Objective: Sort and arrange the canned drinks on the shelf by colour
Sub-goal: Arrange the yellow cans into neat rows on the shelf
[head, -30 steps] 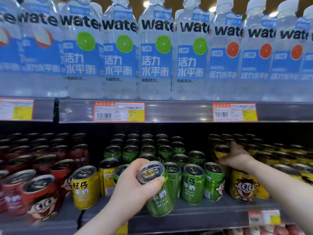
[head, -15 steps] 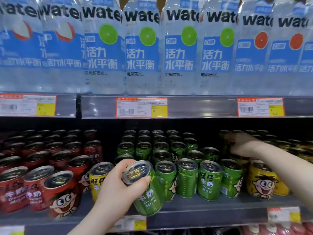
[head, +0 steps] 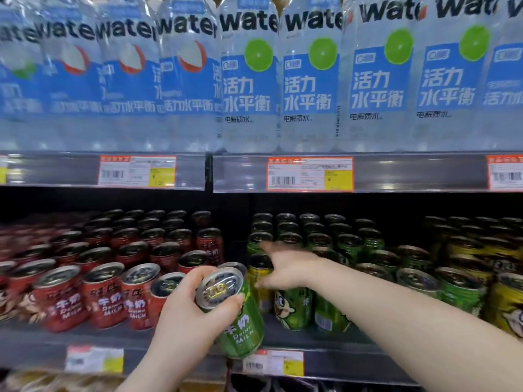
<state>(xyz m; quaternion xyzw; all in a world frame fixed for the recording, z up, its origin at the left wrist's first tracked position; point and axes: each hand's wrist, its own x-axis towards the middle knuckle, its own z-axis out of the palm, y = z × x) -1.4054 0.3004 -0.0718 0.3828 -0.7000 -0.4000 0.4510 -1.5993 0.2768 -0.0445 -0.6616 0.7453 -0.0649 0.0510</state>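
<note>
My left hand [head: 192, 309] grips a green can [head: 235, 315] tilted in front of the lower shelf's edge [head: 334, 360]. My right hand [head: 285, 267] reaches in from the right with fingers spread over a yellow can [head: 259, 275] that stands among the green cans [head: 319, 244]. It is blurred, and I cannot tell whether it touches that can. Red cans [head: 107, 278] fill the left of the shelf. More yellow cans [head: 506, 295] stand at the far right.
Large water bottles [head: 249, 80] line the upper shelf. Price tags [head: 310, 174] hang on its front rail. A dark gap [head: 235, 222] separates the red cans from the green ones. More goods show blurred below the lower shelf.
My right hand left the yellow cans at the right and swung left to the yellow can among the green ones. The view shifted left. My left hand still holds the green can.
</note>
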